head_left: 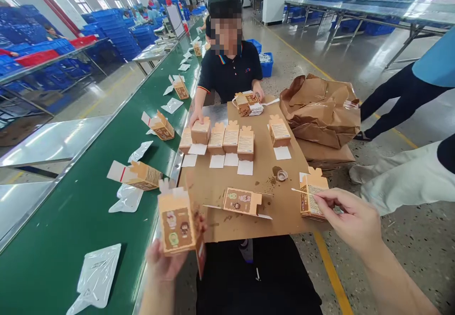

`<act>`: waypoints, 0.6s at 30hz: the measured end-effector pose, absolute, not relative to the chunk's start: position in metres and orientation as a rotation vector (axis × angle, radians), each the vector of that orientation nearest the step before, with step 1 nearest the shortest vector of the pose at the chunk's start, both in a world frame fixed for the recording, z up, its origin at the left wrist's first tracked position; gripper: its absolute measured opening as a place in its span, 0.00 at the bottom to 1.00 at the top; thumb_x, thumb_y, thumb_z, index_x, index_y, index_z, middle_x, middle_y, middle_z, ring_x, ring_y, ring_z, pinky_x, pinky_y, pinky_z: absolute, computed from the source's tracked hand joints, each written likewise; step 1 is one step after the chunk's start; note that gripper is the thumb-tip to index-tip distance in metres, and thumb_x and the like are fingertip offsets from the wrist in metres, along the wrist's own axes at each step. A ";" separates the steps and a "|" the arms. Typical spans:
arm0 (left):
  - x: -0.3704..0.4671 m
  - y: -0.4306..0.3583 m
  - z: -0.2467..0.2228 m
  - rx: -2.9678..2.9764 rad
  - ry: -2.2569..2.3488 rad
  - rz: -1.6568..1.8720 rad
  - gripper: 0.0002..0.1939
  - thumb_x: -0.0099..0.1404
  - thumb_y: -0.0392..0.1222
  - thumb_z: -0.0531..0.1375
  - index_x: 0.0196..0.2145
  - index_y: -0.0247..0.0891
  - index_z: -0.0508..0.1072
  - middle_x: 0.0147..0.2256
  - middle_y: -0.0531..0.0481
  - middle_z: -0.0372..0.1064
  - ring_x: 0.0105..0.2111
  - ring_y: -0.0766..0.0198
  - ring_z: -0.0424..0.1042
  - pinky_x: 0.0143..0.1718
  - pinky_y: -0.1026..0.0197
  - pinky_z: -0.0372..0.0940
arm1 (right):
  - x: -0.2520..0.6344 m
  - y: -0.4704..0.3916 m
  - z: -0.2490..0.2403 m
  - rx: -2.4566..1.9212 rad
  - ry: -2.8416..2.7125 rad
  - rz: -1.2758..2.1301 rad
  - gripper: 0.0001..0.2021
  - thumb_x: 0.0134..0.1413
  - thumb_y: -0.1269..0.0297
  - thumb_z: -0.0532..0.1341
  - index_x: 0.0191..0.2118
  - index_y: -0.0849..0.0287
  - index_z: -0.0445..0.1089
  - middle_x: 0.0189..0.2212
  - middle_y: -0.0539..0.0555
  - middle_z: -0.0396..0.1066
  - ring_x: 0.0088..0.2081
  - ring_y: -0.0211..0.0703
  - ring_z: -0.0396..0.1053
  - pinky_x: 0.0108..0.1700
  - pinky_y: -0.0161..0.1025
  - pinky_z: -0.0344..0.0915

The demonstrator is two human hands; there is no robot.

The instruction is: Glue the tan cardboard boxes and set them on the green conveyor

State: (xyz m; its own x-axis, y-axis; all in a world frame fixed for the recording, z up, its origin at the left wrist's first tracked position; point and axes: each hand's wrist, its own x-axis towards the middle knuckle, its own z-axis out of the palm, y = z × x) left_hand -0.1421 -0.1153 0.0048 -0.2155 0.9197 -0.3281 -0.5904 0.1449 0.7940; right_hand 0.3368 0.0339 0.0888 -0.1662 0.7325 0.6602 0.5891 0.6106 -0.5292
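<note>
My left hand [165,263] grips a brown-and-cream printed box [177,222] with open top flaps, raised at the belt's edge and slightly blurred. Between thumb and fingers, my right hand [350,215] pinches a thin cotton swab [300,191]. Just behind the swab, an upright box [313,201] stands at the cardboard's right edge. A flattened box [241,202] lies on the cardboard sheet [213,227] between my hands. Near the middle right sits a small round clear dish [282,176] beside brown stains.
Across the cardboard, a person [231,68] touches one of several standing boxes [246,143] and a flat stack [249,104]. On my left, a green conveyor belt [88,201] carries open boxes and white pouches [99,277]. Crumpled brown paper [320,111] lies at right, near two people's legs.
</note>
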 end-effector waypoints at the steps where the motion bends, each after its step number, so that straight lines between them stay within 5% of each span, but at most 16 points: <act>1: -0.130 -0.120 0.000 0.448 1.011 1.382 0.58 0.52 0.77 0.85 0.74 0.52 0.83 0.65 0.36 0.88 0.63 0.23 0.87 0.68 0.24 0.82 | 0.336 0.034 0.088 -1.071 -1.856 0.190 0.11 0.77 0.69 0.71 0.39 0.50 0.86 0.28 0.46 0.85 0.24 0.40 0.79 0.30 0.36 0.80; 6: -0.080 -0.099 -0.006 0.980 0.849 1.000 0.70 0.44 0.68 0.94 0.80 0.53 0.78 0.70 0.33 0.82 0.67 0.25 0.84 0.73 0.27 0.75 | 0.342 0.033 0.083 -1.169 -1.824 0.230 0.13 0.80 0.58 0.73 0.38 0.50 0.89 0.29 0.50 0.87 0.25 0.43 0.81 0.31 0.39 0.83; 10: -0.062 -0.046 0.007 1.466 0.865 0.762 0.84 0.41 0.64 0.96 0.90 0.55 0.66 0.85 0.27 0.61 0.78 0.23 0.73 0.75 0.31 0.75 | 0.347 0.032 0.078 -1.217 -1.786 0.282 0.18 0.83 0.47 0.71 0.40 0.49 0.90 0.30 0.52 0.87 0.27 0.46 0.82 0.33 0.43 0.85; 13: -0.060 -0.023 0.011 1.652 0.875 0.585 0.79 0.49 0.62 0.94 0.90 0.59 0.65 0.93 0.32 0.43 0.91 0.19 0.51 0.81 0.28 0.70 | 0.349 0.031 0.073 -1.245 -1.751 0.295 0.22 0.84 0.40 0.69 0.40 0.47 0.90 0.29 0.52 0.86 0.26 0.47 0.81 0.33 0.45 0.84; 18: -0.085 -0.023 0.008 1.737 1.059 0.636 0.61 0.62 0.57 0.89 0.86 0.59 0.73 0.91 0.34 0.53 0.92 0.26 0.51 0.89 0.20 0.50 | 0.355 0.028 0.065 -1.281 -1.682 0.296 0.23 0.84 0.38 0.69 0.40 0.46 0.90 0.30 0.53 0.86 0.26 0.48 0.79 0.33 0.48 0.83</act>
